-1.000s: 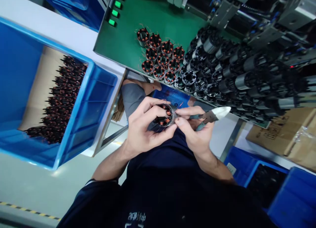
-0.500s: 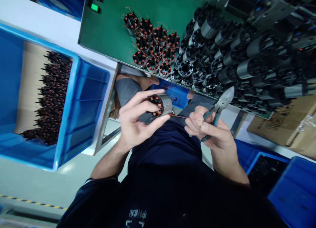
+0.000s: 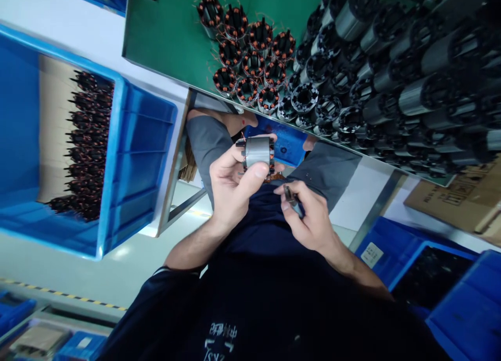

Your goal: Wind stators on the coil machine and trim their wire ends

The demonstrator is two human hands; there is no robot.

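My left hand [image 3: 231, 186] is closed around a motor stator [image 3: 257, 151], a silvery ring-shaped core with black end pieces and copper windings. Its side faces me, with my thumb pressed on the metal. To the right and a little lower, my right hand [image 3: 311, 215] grips a pair of cutting pliers [image 3: 293, 198], turned so that the jaws point toward me and the handles are mostly covered by my palm. A small gap separates the pliers from the stator. Above both hands, wound stators [image 3: 253, 63] stand grouped on the green bench top [image 3: 164, 43].
Many bare stator cores [image 3: 422, 92] crowd the bench's right side. At left, a blue bin [image 3: 133, 157] holds rows of wound parts [image 3: 92, 147]. Another blue tray [image 3: 289, 148] lies beyond my hands, under the bench edge. A cardboard box [image 3: 450, 194] and blue crates [image 3: 465, 303] stand at right.
The stator has been turned from its wound end to its side. My right hand has moved left and rotated the pliers; the wire stretched between the hands no longer shows.
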